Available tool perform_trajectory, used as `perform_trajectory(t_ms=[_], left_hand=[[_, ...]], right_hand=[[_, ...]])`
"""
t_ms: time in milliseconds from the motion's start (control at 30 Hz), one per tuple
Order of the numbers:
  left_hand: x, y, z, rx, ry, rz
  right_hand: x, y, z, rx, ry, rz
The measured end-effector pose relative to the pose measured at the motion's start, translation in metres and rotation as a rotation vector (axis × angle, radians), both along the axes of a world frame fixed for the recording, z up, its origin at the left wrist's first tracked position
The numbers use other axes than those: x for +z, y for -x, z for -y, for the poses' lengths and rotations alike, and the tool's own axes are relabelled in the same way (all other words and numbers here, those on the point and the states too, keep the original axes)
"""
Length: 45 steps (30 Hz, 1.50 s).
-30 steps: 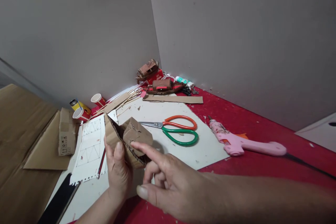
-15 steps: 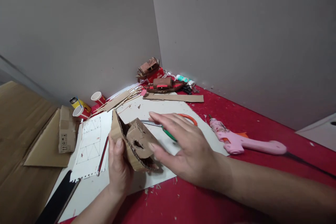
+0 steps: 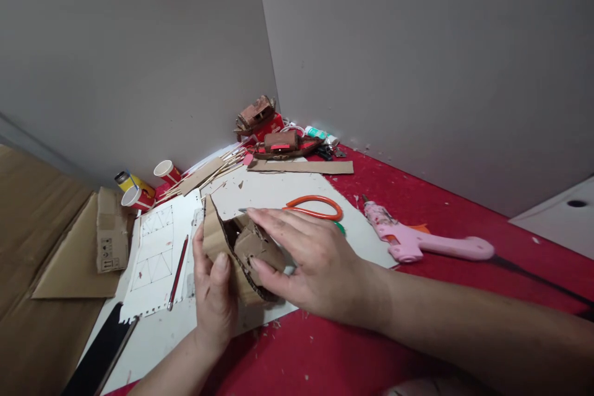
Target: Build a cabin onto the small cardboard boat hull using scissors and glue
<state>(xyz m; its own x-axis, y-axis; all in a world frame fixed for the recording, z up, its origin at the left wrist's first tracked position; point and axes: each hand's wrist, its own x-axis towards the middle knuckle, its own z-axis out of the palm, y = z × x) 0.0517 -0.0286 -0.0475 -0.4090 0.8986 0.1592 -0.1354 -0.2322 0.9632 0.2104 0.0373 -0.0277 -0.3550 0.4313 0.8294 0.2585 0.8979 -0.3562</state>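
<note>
My left hand (image 3: 214, 300) grips a small cardboard boat model (image 3: 216, 232) by its near side, thumb on the outer wall and fingers behind it. The model is tilted, with its corrugated edge showing. In its middle sits a folded cardboard cabin (image 3: 262, 246) with a rough cut hole. My right hand (image 3: 320, 263) is closed over this cabin, its thumb by the hole and its fingers across the top; the fingertips' far contact is partly hidden. Scissors (image 3: 341, 209) with orange and green handles lie behind the right hand, partly covered.
A pink glue gun (image 3: 417, 241) with a cable lies at right on the red table (image 3: 297, 359). At left are a pencil (image 3: 179, 272), a drawing sheet (image 3: 155, 266), paper cups (image 3: 139, 199) and cardboard boxes (image 3: 111, 235). Brown model boats (image 3: 288, 147) and sticks (image 3: 227, 167) stand behind.
My right hand has moved left and closed onto the cabin, with its thumb now by the hole. More of the scissors' orange handle shows. The view has shifted slightly.
</note>
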Motion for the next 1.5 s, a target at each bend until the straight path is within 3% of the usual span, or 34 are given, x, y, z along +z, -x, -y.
perform_trajectory(t_ms=[367,633,1200,1300,1400,1500], left_hand=[[-0.011,0.003,0.002,0.058,-0.007,-0.095],[-0.009,0.000,0.001,0.024,-0.028,-0.041],[-0.017,0.004,0.006,0.102,0.003,-0.196],[-0.013,0.002,0.005,0.094,0.012,-0.117],[-0.007,-0.001,0.002,0.019,0.042,0.069],[0.001,-0.002,-0.005,0.031,0.092,0.193]], right_hand=[[-0.004,0.003,0.003,-0.069,-0.111,-0.027],[-0.005,0.002,0.005,-0.033,-0.037,0.017],[-0.007,0.004,0.011,-0.084,-0.007,0.016],[-0.002,0.000,0.011,-0.001,0.080,0.007],[0.004,-0.007,0.007,0.109,0.340,-0.037],[0.006,-0.011,0.001,0.147,0.603,-0.137]])
